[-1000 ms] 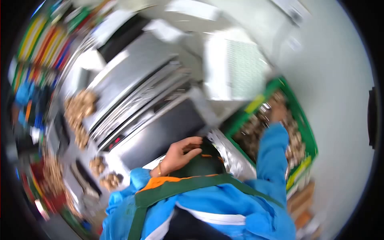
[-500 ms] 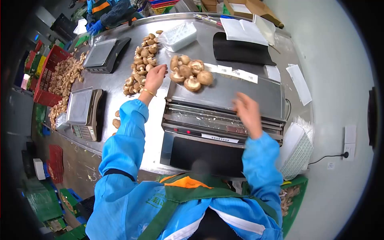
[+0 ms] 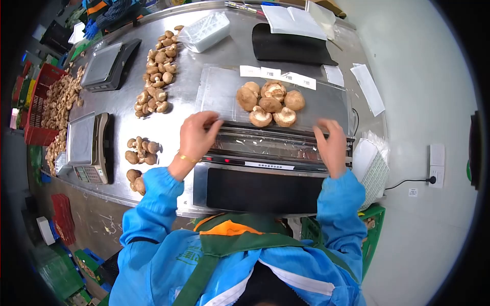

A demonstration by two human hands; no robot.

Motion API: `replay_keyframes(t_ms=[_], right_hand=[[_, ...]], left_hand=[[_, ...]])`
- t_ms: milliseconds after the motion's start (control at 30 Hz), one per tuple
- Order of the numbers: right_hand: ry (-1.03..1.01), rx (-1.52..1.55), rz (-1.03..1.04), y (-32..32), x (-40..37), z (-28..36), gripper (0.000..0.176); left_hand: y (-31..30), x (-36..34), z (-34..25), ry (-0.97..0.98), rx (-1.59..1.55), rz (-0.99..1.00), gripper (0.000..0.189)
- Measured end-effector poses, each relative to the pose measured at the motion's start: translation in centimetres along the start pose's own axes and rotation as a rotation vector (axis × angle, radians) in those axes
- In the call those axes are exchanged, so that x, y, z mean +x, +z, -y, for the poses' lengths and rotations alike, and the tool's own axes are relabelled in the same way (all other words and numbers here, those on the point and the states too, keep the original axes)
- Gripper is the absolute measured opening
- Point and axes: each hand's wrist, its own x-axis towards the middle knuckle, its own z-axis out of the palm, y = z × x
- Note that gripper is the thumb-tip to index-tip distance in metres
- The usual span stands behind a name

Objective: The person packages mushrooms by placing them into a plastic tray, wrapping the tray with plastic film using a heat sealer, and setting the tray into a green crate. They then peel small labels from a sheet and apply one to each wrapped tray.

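My left hand (image 3: 200, 136) is at the left end of the wrapping machine's roller slot (image 3: 265, 145), thumb and fingers apart, with nothing seen in it. At the slot's right end is my right hand (image 3: 331, 144), its thumb and fingers also apart; whether either touches the clear film is unclear. Just beyond the slot, a group of several brown mushrooms (image 3: 270, 104) lies on the machine's flat top, some with stems up. A row of white labels (image 3: 278, 75) runs behind them.
Loose mushrooms (image 3: 157, 76) form a column left of the machine, with smaller groups nearer me. Two scales (image 3: 81, 140) stand farther left by a red crate (image 3: 38, 109). Bagged trays (image 3: 206, 33) and a black sheet (image 3: 291, 46) lie behind. A co-worker's gloved hand (image 3: 91, 29) shows top left.
My left hand has moved from beside the mushroom group back to the slot's left end. My right hand is now at its right end. The mushrooms sit in a rearranged cluster, and the view has shifted.
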Motion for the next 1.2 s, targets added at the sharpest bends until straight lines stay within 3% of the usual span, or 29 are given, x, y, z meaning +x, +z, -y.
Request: replay_keyframes(t_ms=[33,100,233,267,300,333,367,467,500,533,567,633,700,767,833,867,900,933,967,1033,1100,1133,1167,1200], right_hand=[[0.005,0.002,-0.003,-1.0,-1.5,-0.1,0.019],[0.061,-0.314,0.003,-2.2,-3.8,-0.3,0.019],[0.154,-0.077,0.072,1.0,-4.3,0.8,0.017],[0.386,0.346,0.142,1.0,-4.1,0.7,0.014],[0.380,0.349,0.135,0.4,-3.9,0.7,0.014],[0.492,0.656,0.177,-0.9,-4.2,0.8,0.012],[0.601,0.964,0.219,-2.1,-4.6,0.7,0.011],[0.754,1.349,0.409,-4.4,-5.2,0.6,0.010],[0.790,1.565,0.498,-5.2,-4.6,1.2,0.011],[0.674,1.509,0.465,-5.9,-3.7,1.9,0.013],[0.674,1.511,0.467,-6.4,-2.6,2.8,0.013],[0.282,1.537,0.381,-6.9,0.6,4.5,0.015],[0.061,1.599,0.237,-6.6,4.4,5.7,0.019],[0.011,1.633,0.190,-5.8,9.1,5.3,0.025],[-0.099,1.272,-0.001,-3.0,12.8,5.6,0.031],[-0.099,1.272,-0.001,-0.8,14.0,3.8,0.031],[-0.114,0.966,0.106,2.2,14.8,1.0,0.034],[-0.124,0.659,0.205,4.1,15.1,-0.7,0.038],[-0.121,0.658,0.203,4.5,14.5,-1.1,0.038],[0.029,0.492,0.449,4.8,11.1,-1.7,0.052],[0.066,0.533,0.464,2.8,8.5,0.4,0.061],[0.082,0.566,0.447,2.0,8.0,1.1,0.072],[0.085,0.568,0.449,2.2,7.3,0.7,0.072],[0.153,0.719,0.492,2.7,6.5,0.1,0.077]], left_hand=[[-1.4,-1.0,-0.2,-0.026,0.140,0.015,0.017],[-2.7,-2.8,0.6,-0.149,0.290,0.074,0.018],[-0.3,-3.2,0.7,-0.214,0.110,0.166,0.027],[-0.4,-3.2,0.8,-0.315,-0.203,0.174,0.033],[-0.5,-2.9,0.9,-0.408,-0.518,0.179,0.039],[-2.6,-3.0,-0.9,-0.531,-0.585,0.230,0.049],[-3.6,-3.9,-1.2,-0.531,-0.584,0.230,0.049],[-6.0,-5.7,-0.9,-0.687,-0.787,0.328,0.046],[-6.6,-5.6,-0.7,-0.820,-1.151,0.556,0.040],[-7.2,-5.2,-0.8,-0.936,-1.515,0.790,0.034],[-7.7,-4.0,-1.5,-0.937,-1.513,0.788,0.034],[-8.8,0.0,-3.6,-0.301,-1.725,0.747,0.024],[-9.1,5.1,-4.4,-0.016,-1.644,0.553,0.019],[-8.5,9.7,-4.7,0.129,-1.055,0.297,0.017],[-4.8,13.9,-4.6,0.152,-0.531,0.074,0.018],[-1.4,15.5,-1.2,0.247,-0.443,0.120,0.021],[2.3,16.1,2.3,0.342,-0.352,0.166,0.024],[4.5,15.2,3.5,0.382,-0.206,0.255,0.025],[5.6,14.3,3.3,0.422,-0.061,0.343,0.026],[5.4,12.9,3.0,0.384,-0.186,0.359,0.027],[4.2,11.2,2.5,0.303,-0.218,0.473,0.028],[4.0,10.7,2.3,0.161,-0.373,0.531,0.029],[3.5,10.2,1.4,0.021,-0.527,0.585,0.030],[2.7,9.5,0.0,-0.392,-0.953,0.678,0.032]])
